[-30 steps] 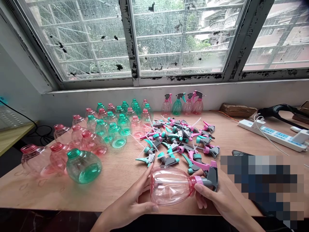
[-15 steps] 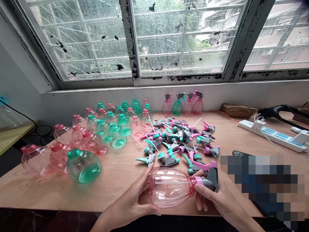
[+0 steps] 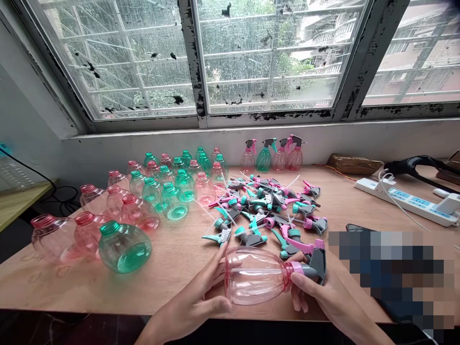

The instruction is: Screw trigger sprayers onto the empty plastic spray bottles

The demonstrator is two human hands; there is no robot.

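At the near edge of the tabletop (image 3: 168,268), the grip of the left hand (image 3: 199,302) is wrapped round the base end of a clear pink bottle (image 3: 255,275), with the thumb along the near side and the fingers curled over the far side. The grip of the right hand (image 3: 318,294) pinches the other end, its fingers closed on the grey spray head (image 3: 315,268), whose pink collar sits at the bottle's neck. The bottle lies on its side between the two hands, base to the left and neck to the right, low over the wood; whether it touches the wood I cannot tell.

Just beyond the bottle lies a loose heap of trigger heads (image 3: 268,206), grey with pink or teal parts, their thin white tubes sticking out at all angles. To the left, a green bottle (image 3: 124,247) without a head sits just beside a few pink bottles (image 3: 57,237) near the tabletop's left corner. Farther back stands a cluster of open bottles (image 3: 172,184), pink and green mixed. Against the wall under the window (image 3: 266,57), four finished bottles (image 3: 273,155) stand upright in a row with their heads on. On the right, well apart from the hands, a white power strip (image 3: 409,199) lies with a cable plugged in, and a dark phone (image 3: 355,227) lies flat nearer.
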